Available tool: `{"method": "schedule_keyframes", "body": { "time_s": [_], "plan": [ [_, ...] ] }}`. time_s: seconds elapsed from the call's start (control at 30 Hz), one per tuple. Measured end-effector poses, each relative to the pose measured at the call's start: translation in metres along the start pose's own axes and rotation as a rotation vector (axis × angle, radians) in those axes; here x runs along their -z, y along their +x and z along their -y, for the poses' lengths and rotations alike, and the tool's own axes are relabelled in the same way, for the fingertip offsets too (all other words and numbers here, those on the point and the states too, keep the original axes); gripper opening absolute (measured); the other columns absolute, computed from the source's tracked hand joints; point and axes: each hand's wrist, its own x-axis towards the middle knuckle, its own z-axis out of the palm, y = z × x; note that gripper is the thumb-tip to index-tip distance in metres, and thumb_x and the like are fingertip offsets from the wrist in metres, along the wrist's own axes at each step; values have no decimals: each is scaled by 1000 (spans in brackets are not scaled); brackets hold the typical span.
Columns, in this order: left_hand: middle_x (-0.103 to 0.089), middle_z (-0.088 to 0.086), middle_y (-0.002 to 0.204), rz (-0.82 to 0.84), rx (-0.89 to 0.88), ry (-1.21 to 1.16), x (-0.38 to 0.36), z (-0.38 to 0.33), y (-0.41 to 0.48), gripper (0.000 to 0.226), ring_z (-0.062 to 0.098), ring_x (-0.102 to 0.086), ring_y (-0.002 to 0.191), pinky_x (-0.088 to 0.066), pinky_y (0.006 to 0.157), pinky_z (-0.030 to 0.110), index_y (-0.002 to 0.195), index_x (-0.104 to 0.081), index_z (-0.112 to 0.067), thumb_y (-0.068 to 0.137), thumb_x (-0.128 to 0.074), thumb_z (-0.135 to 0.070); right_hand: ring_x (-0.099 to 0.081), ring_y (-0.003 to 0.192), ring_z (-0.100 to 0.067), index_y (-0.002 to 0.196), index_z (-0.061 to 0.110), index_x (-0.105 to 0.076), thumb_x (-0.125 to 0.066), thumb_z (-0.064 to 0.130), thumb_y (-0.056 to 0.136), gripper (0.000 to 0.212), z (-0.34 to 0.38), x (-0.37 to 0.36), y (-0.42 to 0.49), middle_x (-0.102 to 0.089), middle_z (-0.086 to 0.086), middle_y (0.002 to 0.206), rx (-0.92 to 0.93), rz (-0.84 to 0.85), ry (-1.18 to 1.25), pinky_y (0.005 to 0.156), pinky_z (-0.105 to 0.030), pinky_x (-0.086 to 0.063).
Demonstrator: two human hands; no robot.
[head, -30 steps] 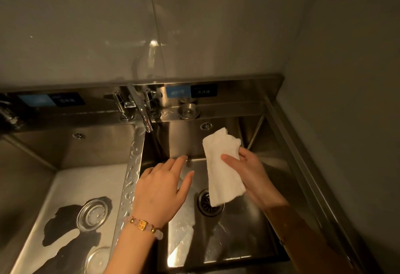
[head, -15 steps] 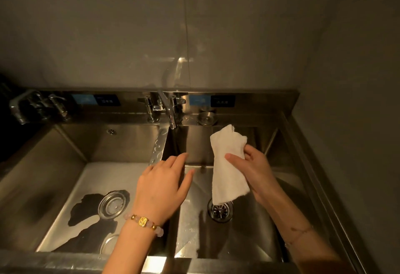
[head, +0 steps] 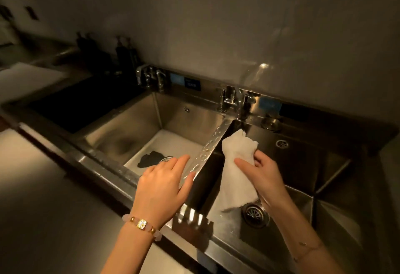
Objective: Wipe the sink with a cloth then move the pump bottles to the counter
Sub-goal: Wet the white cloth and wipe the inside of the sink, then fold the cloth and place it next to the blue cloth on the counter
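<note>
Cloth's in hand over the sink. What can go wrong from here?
1. The right hand grips only the middle of the cloth; its tail hangs by the drain and may snag.
2. The pump bottles stand in the dark far corner near a faucet; reaching there could tip one.

Our left hand (head: 164, 187) is extended palm down, fingers straight and slightly spread, holding nothing. Our right hand (head: 263, 178), forearm reaching in from lower right, pinches the cloth (head: 234, 150) between thumb and curled fingers.
</note>
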Motion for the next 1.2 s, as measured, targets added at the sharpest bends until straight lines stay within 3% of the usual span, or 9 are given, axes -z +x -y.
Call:
{"method": "schedule_keyframes", "body": {
  "time_s": [0.1, 0.17, 0.37, 0.5, 0.6, 0.67, 0.77, 0.93, 1.2],
  "plan": [
    [-70, -7, 83, -48, 72, 45, 19, 19, -21, 40, 13, -68, 68, -54, 56, 31, 106, -65, -21, 86, -40, -46, -63, 96, -21, 116, 24, -54, -70, 23, 78, 41, 5, -28, 1, -63, 0, 108, -2, 95, -55, 80, -43, -56],
    [-71, -6, 84, -76, 125, 75, 31, 33, -34, 45, 14, -69, 69, -55, 59, 32, 107, -66, -19, 86, -37, -46, -62, 96, -19, 115, 25, -54, -70, 23, 78, 40, 8, -51, 1, -62, 2, 106, 6, 164, -76, 82, -43, -55],
    [-71, -5, 90, -88, 316, 147, 65, 90, -73, 45, 13, -68, 74, -53, 60, 29, 115, -63, -19, 89, -38, -45, -65, 84, -7, 98, 30, -60, -67, 20, 81, 20, 12, -135, -3, -67, 9, 93, 97, 357, -113, 62, -18, -53],
    [-68, -6, 106, -101, 446, 159, 83, 142, -104, 43, 14, -65, 92, -50, 77, 31, 127, -55, -21, 91, -47, -43, -68, 78, -7, 96, 29, -62, -68, 24, 80, 18, 6, -209, -8, -69, 8, 89, 94, 455, -132, 60, -20, -53],
    [-67, -6, 108, -123, 522, 219, 98, 186, -130, 44, 14, -64, 96, -48, 82, 32, 129, -53, -21, 91, -49, -43, -70, 82, -18, 99, 24, -64, -70, 20, 79, 21, 3, -270, -13, -71, 0, 92, 68, 541, -110, 67, -34, -57],
    [-64, -7, 115, -116, 579, 227, 111, 214, -147, 46, 13, -61, 104, -45, 89, 32, 133, -49, -23, 92, -45, -44, -69, 86, -21, 101, 23, -64, -70, 20, 79, 22, 3, -311, -17, -71, -2, 94, 75, 600, -125, 75, -41, -57],
    [-57, -11, 124, -132, 632, 251, 127, 257, -173, 48, 9, -53, 114, -38, 98, 29, 138, -41, -26, 94, -38, -46, -68, 87, -20, 104, 21, -62, -68, 22, 80, 25, 2, -368, -26, -69, -2, 95, 107, 671, -141, 76, -39, -56],
    [-70, -5, 94, -204, 732, 347, 146, 316, -211, 45, 13, -67, 82, -53, 72, 34, 114, -63, -19, 86, -39, -45, -67, 82, -12, 91, 31, -59, -67, 20, 81, 16, -6, -451, -41, -68, 3, 91, 121, 786, -124, 61, -23, -51],
    [-69, -5, 91, -237, 844, 443, 161, 395, -229, 46, 15, -66, 79, -52, 68, 33, 112, -64, -18, 85, -38, -43, -61, 82, -10, 103, 29, -56, -65, 26, 82, 24, -20, -561, -32, -62, 5, 93, 122, 893, -157, 59, -19, -45]
  ]
}}
